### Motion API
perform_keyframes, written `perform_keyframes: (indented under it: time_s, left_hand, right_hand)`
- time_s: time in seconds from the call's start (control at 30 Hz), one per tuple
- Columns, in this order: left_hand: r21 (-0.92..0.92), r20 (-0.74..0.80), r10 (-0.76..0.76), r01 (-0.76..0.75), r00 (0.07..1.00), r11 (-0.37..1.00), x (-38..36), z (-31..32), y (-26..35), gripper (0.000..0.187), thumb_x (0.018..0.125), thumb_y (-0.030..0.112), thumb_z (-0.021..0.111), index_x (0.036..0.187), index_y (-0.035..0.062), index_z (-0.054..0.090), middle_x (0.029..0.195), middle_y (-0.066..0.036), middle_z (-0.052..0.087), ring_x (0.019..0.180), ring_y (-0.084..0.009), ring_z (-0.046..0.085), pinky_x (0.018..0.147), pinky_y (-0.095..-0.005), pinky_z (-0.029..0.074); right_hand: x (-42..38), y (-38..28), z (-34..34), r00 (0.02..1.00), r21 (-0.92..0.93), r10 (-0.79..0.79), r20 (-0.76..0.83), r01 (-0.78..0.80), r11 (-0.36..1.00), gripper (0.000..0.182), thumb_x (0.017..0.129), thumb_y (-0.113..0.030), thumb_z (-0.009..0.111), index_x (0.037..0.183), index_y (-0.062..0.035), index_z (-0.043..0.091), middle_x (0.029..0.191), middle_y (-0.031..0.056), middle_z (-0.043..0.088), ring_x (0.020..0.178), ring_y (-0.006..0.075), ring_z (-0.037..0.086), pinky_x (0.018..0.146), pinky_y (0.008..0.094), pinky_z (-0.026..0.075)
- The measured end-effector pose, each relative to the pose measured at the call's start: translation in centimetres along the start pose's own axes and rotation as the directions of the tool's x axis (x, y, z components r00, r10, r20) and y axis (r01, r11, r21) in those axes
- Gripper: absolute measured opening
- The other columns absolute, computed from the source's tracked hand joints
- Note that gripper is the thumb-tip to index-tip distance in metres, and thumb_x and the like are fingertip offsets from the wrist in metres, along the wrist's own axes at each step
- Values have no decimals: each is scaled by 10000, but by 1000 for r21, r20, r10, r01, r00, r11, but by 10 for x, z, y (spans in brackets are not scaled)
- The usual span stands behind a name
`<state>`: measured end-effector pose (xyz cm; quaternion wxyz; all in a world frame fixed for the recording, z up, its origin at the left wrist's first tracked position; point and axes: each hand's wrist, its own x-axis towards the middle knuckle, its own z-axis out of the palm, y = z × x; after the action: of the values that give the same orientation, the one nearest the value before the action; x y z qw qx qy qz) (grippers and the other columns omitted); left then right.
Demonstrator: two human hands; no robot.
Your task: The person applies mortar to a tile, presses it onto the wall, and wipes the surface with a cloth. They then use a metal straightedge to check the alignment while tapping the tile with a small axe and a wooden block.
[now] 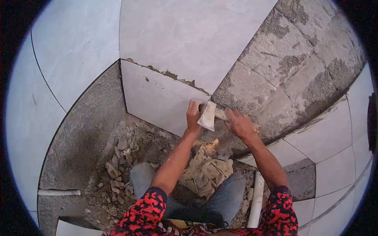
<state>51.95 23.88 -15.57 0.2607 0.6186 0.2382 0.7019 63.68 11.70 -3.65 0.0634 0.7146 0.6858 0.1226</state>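
Observation:
My right hand (241, 125) is wrapped round the pale handle of a hatchet-shaped hammer (207, 116). Its whitish, flared head hangs just beside my left hand (193, 115). The fingers of that left hand are curled at the right end of a cut floor tile (157, 94), and the hammer head partly hides them; what they grip cannot be made out. Along its far edge, the cut tile meets a large laid tile (185, 39), with a ragged line of mortar in the joint. A crumpled beige cloth (206, 169) lies below my hands, between my knees.
Broken rubble (116, 169) is heaped on the rough ground at left. White pipes, one short (59, 192) and one longer (256, 200), lie at either side. Bare mortar-streaked floor (283, 67) extends at upper right, bordered by wall tiles (327, 129).

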Motion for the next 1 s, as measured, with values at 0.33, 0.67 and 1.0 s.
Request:
perform_keyframes:
  time_s: [0.33,0.67,1.0]
  left_hand:
    - [-47,63,-71,74,995,996,-1,-8,1,148,773,79,621,856,6,522,814,-146,491,724,-306,524,621,-380,435]
    - [67,103,1,-8,995,998,-3,-16,-4,168,796,98,599,910,0,525,842,-171,515,783,-359,520,677,-395,430]
    - [102,139,-55,41,989,994,-1,-27,8,136,838,81,543,939,-10,548,922,-171,548,847,-346,540,748,-398,438]
  right_hand:
    - [-6,4,2,993,-22,-83,-78,81,996,393,805,-244,556,1151,-97,442,935,178,583,842,359,597,722,470,474]
    - [-1,9,9,1000,25,9,-13,-9,1000,379,805,-183,532,1158,-102,420,926,178,592,843,368,600,708,498,468]
    - [-22,6,25,993,286,110,-44,-93,954,472,787,-234,599,1195,-93,407,995,205,586,926,371,574,765,490,451]
